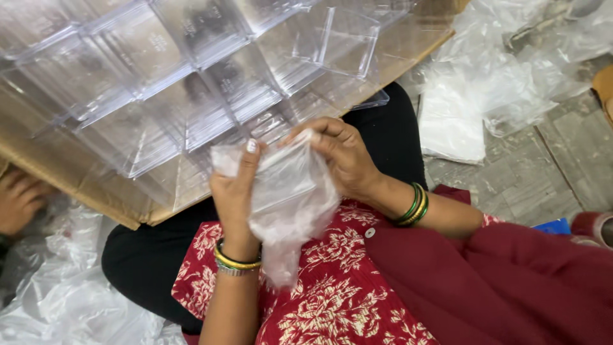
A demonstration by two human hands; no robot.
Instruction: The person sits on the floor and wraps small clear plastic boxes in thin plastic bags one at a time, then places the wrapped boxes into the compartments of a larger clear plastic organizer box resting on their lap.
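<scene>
Plastic bag (pixel 287 191) pinched at top edge, left hand (pixel 235 191), right hand (pixel 341 153).

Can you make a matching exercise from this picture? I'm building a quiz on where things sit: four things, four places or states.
Things:
1. plastic bag
2. clear boxes
3. cardboard
4. bangles

Places or states:
A. on the wrists
B. held between both hands
C. lying flat under the boxes
D. stacked in rows at the top left

Pairs: 1-B, 2-D, 3-C, 4-A. The left hand and right hand both grip the bag.
</scene>
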